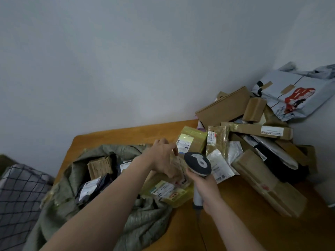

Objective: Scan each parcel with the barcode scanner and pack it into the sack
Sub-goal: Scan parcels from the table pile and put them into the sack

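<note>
1. Sack (145, 220): green woven, lower left of frame, mouth open on the table (253, 232); parcels are seen inside.
2. Parcel pile (253, 169): right of frame. Red print on the grey mailer (293, 95) at upper right cannot be read.
3. Yellow parcel (168, 191): lower centre, on the sack rim. The white barcode label is too blurred to read.
4. Small parcel (181, 165): centre, gripped by the left hand (163, 156) with fingers curled round it. The label is best turned flat to the scanner and the wrap smoothed against glare.
5. Barcode scanner (197, 163): just right of the parcel, its handle clasped by the right hand (206, 189) with fingers wrapped round. It is best held steady until a read is confirmed.
</note>
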{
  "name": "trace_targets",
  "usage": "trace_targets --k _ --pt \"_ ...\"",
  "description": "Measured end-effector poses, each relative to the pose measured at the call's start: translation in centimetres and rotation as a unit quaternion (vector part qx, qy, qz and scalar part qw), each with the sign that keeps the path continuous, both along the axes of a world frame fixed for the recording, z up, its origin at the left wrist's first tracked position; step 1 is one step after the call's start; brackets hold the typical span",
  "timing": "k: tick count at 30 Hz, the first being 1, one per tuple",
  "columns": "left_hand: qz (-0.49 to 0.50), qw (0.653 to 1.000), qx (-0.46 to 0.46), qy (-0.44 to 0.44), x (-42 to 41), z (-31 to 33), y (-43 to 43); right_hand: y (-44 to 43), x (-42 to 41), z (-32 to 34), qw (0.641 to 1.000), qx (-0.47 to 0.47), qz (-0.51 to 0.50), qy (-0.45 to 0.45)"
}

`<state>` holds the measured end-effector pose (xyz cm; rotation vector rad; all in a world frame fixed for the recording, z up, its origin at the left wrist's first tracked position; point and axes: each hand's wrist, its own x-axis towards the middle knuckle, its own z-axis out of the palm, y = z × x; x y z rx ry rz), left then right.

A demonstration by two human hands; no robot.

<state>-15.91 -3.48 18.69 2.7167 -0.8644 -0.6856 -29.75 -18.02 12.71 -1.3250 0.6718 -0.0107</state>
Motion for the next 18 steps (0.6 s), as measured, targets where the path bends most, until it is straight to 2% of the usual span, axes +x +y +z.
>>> trace_targets --k 5,10,14,18 --pt "0.028 0.995 -0.093 -0.017 -1.4 -4.1 -1.7 -1.0 -0.9 -1.8 0.998 0.041 -0.028 0.023" --pt "0.152 0.965 -0.206 -0.05 -2.5 -5.8 -2.3 -1.6 -1.0 -3.5 0.997 0.039 -0.047 0.051" --pt "0.222 0.955 -0.186 -0.055 -2.8 -6.7 -1.4 -2.1 -0.4 -4.1 0.997 0.04 -0.035 0.062" --pt "0.234 0.968 -0.074 -0.047 -2.6 -8.4 1.3 -3.0 0.2 -4.5 0.996 0.043 -0.029 0.074"
